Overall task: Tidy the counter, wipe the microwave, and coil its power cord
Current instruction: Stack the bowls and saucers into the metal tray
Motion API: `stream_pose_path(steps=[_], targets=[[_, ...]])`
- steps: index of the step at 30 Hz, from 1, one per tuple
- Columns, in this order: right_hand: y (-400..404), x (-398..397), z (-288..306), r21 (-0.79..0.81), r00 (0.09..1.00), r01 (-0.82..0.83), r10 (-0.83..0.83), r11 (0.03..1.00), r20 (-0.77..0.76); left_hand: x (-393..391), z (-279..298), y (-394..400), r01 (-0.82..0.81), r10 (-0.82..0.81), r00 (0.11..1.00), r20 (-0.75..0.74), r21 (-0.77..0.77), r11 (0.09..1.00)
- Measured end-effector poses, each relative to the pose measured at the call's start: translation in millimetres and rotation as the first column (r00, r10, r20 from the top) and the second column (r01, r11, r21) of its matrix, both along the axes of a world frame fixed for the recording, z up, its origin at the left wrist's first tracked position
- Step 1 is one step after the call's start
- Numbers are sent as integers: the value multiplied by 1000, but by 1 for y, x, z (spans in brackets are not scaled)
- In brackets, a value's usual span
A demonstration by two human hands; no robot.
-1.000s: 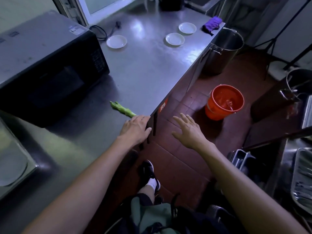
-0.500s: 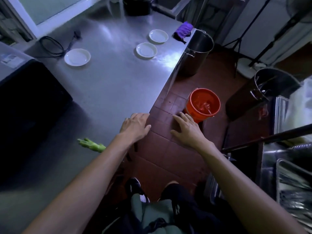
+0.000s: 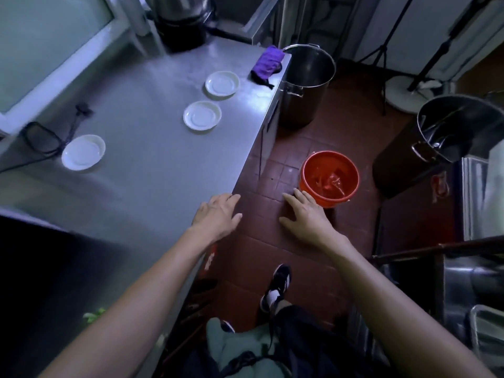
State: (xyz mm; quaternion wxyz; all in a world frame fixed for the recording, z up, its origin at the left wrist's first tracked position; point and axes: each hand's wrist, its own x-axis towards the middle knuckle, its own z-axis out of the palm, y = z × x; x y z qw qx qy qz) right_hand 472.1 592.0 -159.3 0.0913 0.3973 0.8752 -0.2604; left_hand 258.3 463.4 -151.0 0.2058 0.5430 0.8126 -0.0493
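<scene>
Both hands are stretched forward with the palms down and the fingers straight and loose, and they hold nothing. The left hand (image 3: 216, 214) is over the front edge of the grey stainless-steel tabletop (image 3: 152, 159); I cannot tell if it touches the metal. The right hand (image 3: 304, 215) is in the air over the dark red tiled floor (image 3: 261, 257), just beside the round orange plastic bucket (image 3: 329, 178) (it has some liquid inside).

On the tabletop there are three small round white saucers: one (image 3: 83, 151) at the left near the black power cord (image 3: 45, 137), which lies in a loose loop by the window frame, and two others (image 3: 202, 115) (image 3: 222, 82) nearer to the far end. A crumpled purple cloth (image 3: 266, 64) lies at the far corner of the tabletop. Just beside that corner, a tall steel stockpot (image 3: 305, 85) stands on the floor. The dark body of the microwave (image 3: 41, 268) fills the lower left of the view, and a small piece of green vegetable (image 3: 92, 315) shows near the left forearm. A second big steel pot (image 3: 461, 126) is at the right.
</scene>
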Motion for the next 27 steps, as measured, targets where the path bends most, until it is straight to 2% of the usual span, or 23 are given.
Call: stream_pose_path(steps=[4, 12, 21, 27], targets=[[64, -10, -4, 5, 999, -31, 31, 999, -34, -12, 2, 53, -2, 1, 999, -42, -34, 999], [144, -32, -7, 7, 995, -92, 92, 996, -35, -22, -6, 124, -69, 69, 998, -14, -11, 998], [215, -92, -14, 49, 988, -153, 152, 987, 38, -73, -22, 189, -121, 120, 992, 40, 28, 992], [258, -148, -7, 72, 973, -196, 184, 978, 138, -126, -29, 233, -182, 172, 978, 114, 81, 980]])
